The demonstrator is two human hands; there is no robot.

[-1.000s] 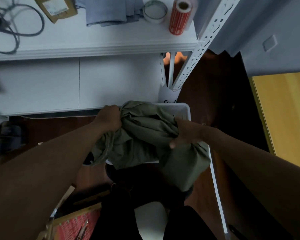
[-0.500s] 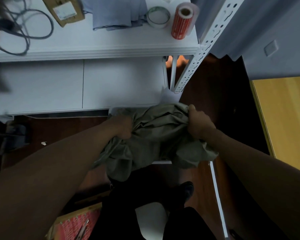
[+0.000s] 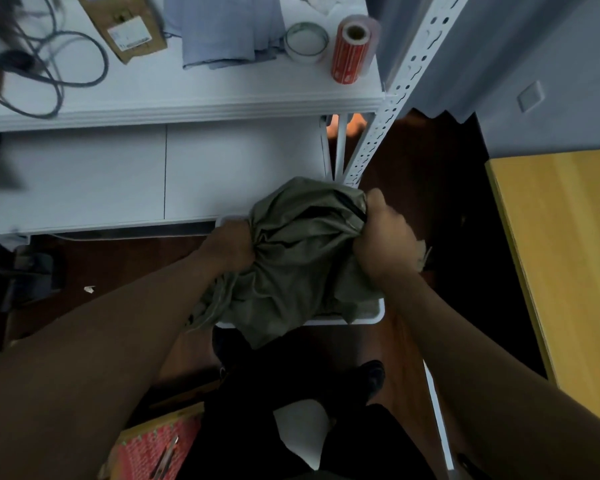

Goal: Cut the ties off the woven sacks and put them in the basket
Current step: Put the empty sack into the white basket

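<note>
1. The olive-green woven sack (image 3: 302,258) is bunched into a crumpled mass, sitting right over the white basket (image 3: 378,315) on the dark floor, with its loose lower folds spilling over the near rim.
2. The left hand (image 3: 231,245) is clenched on the sack's left side, fingers curled tight into the fabric, knuckles up.
3. The right hand (image 3: 387,237) grips the sack's upper right edge, fingers wrapped closed over a gathered fold, thumb pointing up.
4. Only slivers of the basket show: a corner at lower right and a bit of rim behind the left hand.
5. Just behind the basket stands a white shelf unit (image 3: 187,105) with a perforated post (image 3: 395,98) at its right corner.
6. On the shelf top: a red label roll (image 3: 350,50), a tape ring (image 3: 306,41) beside it, folded blue-grey cloth (image 3: 222,29), a cardboard parcel (image 3: 125,26) and a looped cable (image 3: 49,64).
7. To the right, a yellow wooden board (image 3: 568,271).
8. Near the bottom edge, a red patterned box (image 3: 153,448).
</note>
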